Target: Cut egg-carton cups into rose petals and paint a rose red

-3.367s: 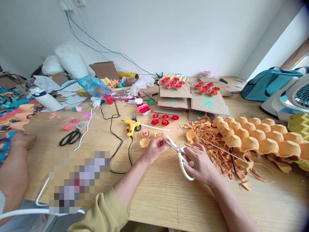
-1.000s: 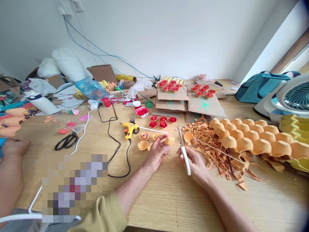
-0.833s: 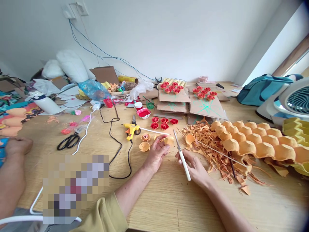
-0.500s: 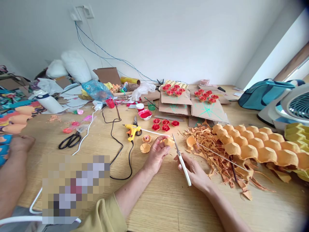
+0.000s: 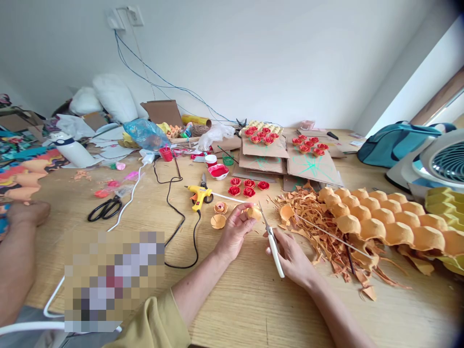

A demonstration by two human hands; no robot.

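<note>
Holds cup (image 5: 254, 212) in L grip (image 5: 235, 233), pinched btw thumb & fingers, up off table (image 5: 235, 309). Has scissors (image 5: 274, 247) in R grip (image 5: 293, 260), clamped on white handle, tips up just beside cup's R edge; can't tell if touching. On table to L of cup, see 2nd cup (image 5: 218, 222) w/ rolled flower (image 5: 220, 207) behind it, then yellow glue gun (image 5: 198, 195) w/ white stick (image 5: 232, 197) out the back. Farther back, see 5 red roses (image 5: 249, 183) & bowl (image 5: 218, 170), red inside. To R of scissors, see heap of orange scraps (image 5: 321, 237), w/ egg tray (image 5: 395, 229) partly over it. Behind, see stacked cardboard (image 5: 322, 169) w/ more roses (image 5: 304, 148) on top. Far L, note co-worker's arm (image 5: 21, 261), nr blk scissors (image 5: 99, 212), well apart from both grips.
</note>
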